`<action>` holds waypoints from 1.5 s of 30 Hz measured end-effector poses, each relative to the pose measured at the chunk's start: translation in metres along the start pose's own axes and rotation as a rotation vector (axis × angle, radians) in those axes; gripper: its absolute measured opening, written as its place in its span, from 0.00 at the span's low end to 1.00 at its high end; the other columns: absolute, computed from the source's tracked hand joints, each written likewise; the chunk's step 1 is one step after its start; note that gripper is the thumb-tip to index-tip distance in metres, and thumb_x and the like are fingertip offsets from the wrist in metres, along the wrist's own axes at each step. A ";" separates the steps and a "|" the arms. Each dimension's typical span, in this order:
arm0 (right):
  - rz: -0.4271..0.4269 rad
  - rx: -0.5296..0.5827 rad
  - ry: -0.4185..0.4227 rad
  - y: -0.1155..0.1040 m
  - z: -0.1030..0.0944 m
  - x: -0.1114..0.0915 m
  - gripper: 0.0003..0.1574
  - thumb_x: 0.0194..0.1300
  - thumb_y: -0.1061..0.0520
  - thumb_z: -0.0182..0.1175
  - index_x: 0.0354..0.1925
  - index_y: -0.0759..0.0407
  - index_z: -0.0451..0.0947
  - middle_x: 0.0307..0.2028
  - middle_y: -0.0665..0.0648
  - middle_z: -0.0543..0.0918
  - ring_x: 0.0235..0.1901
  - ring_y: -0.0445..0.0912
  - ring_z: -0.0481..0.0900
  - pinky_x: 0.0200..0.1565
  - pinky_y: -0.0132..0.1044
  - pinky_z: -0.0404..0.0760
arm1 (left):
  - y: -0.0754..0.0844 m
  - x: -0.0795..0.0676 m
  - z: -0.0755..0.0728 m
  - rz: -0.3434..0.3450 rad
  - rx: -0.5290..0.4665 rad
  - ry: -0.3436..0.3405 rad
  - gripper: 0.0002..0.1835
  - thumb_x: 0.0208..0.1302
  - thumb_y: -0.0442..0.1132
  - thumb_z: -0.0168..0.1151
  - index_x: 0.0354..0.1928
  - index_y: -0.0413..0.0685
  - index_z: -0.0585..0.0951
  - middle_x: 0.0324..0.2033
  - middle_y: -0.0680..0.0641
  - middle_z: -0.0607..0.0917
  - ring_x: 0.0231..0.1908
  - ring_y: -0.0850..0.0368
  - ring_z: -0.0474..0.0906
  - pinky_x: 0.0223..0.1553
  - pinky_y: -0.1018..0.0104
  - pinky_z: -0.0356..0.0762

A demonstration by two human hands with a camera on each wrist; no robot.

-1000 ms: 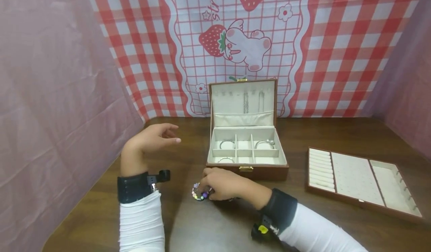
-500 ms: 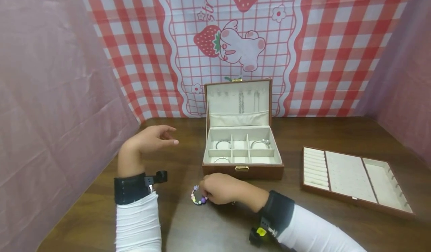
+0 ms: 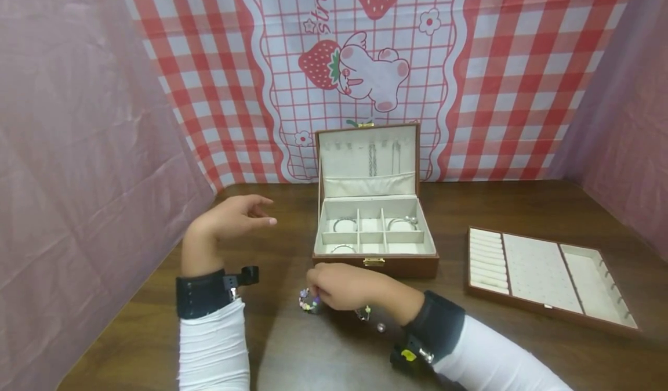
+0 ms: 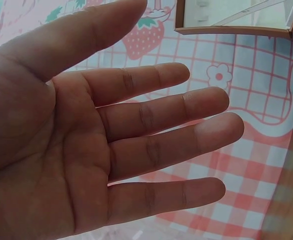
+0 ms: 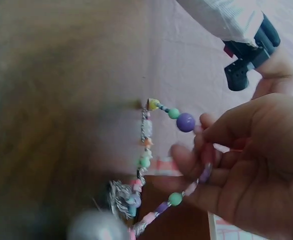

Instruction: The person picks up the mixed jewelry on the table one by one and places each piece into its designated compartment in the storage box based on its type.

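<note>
My right hand (image 3: pixel 341 286), in front of the jewelry box (image 3: pixel 376 267), pinches a beaded bracelet (image 3: pixel 308 307). The right wrist view shows the bracelet's pastel beads, with a large purple bead (image 5: pixel 185 122) near the fingertips. Part of the bracelet is hidden behind the fingers. Silvery strands (image 5: pixel 117 196) and a blurred silver ball (image 5: pixel 99 227) appear beyond it. Left of the box, my left hand (image 3: pixel 235 214) hovers with fingers extended, touching nothing; its palm fills much of the left wrist view.
Silver bracelets (image 3: pixel 344 224) lie in some box compartments, and necklaces (image 3: pixel 373 160) hang inside the raised lid. A divided tray (image 3: pixel 543 269) rests on the table at right. A small pearl-like ball (image 3: pixel 381 327) and a charm piece (image 3: pixel 363 313) lie by my right wrist.
My right hand has risen slightly with the bracelet, whose loop has shifted and looks narrower. The pearl-like ball now shows beside the wrist. My left hand stays about where it was.
</note>
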State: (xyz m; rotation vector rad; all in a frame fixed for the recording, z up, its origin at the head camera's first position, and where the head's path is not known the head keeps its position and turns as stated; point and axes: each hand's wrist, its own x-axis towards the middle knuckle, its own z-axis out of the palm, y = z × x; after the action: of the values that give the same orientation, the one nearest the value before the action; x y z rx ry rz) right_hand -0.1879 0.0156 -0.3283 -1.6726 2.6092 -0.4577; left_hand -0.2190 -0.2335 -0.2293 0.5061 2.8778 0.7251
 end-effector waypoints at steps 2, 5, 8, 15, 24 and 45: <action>0.000 0.059 0.042 0.001 -0.004 0.000 0.10 0.62 0.70 0.54 0.31 0.56 0.73 0.30 0.48 0.73 0.32 0.39 0.72 0.36 0.26 0.74 | 0.000 0.001 0.001 0.005 -0.002 -0.001 0.31 0.67 0.51 0.62 0.65 0.38 0.71 0.53 0.37 0.81 0.52 0.43 0.78 0.52 0.46 0.77; -0.015 0.104 0.132 0.003 -0.010 -0.001 0.09 0.64 0.70 0.53 0.33 0.56 0.74 0.32 0.49 0.74 0.34 0.40 0.73 0.38 0.28 0.76 | 0.001 0.002 0.002 0.017 0.001 0.000 0.31 0.67 0.50 0.62 0.64 0.38 0.71 0.53 0.37 0.81 0.52 0.43 0.78 0.52 0.46 0.77; -0.026 0.140 0.226 0.005 -0.018 -0.002 0.09 0.66 0.69 0.53 0.34 0.57 0.75 0.33 0.49 0.75 0.35 0.41 0.74 0.40 0.31 0.76 | 0.003 0.002 0.003 0.031 0.000 0.000 0.30 0.66 0.49 0.62 0.64 0.38 0.71 0.52 0.37 0.81 0.52 0.43 0.78 0.52 0.46 0.77; -0.050 0.167 0.432 0.006 -0.043 -0.008 0.09 0.64 0.71 0.55 0.35 0.58 0.76 0.34 0.50 0.78 0.37 0.42 0.75 0.42 0.34 0.77 | 0.011 0.007 0.007 0.089 -0.015 -0.016 0.27 0.65 0.48 0.65 0.59 0.36 0.76 0.50 0.40 0.83 0.51 0.46 0.79 0.52 0.48 0.78; -0.139 0.176 0.591 0.004 -0.072 -0.023 0.10 0.64 0.73 0.56 0.35 0.60 0.78 0.33 0.51 0.80 0.32 0.41 0.71 0.35 0.33 0.75 | 0.037 0.015 0.018 0.293 -0.112 0.063 0.13 0.64 0.42 0.66 0.45 0.43 0.85 0.38 0.50 0.87 0.39 0.56 0.81 0.44 0.57 0.81; -0.046 0.248 0.793 0.005 -0.113 -0.059 0.11 0.62 0.75 0.58 0.38 0.63 0.79 0.32 0.53 0.78 0.26 0.43 0.69 0.25 0.31 0.69 | 0.095 0.038 0.067 0.760 -0.787 0.037 0.24 0.73 0.47 0.54 0.43 0.25 0.77 0.14 0.52 0.66 0.14 0.60 0.61 0.15 0.69 0.61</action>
State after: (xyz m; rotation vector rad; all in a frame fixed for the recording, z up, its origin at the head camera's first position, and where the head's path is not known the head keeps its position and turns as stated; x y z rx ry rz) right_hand -0.1860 0.0971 -0.2298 -1.7032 2.7784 -1.6628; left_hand -0.2131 -0.1118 -0.2440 1.4292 2.0695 1.8321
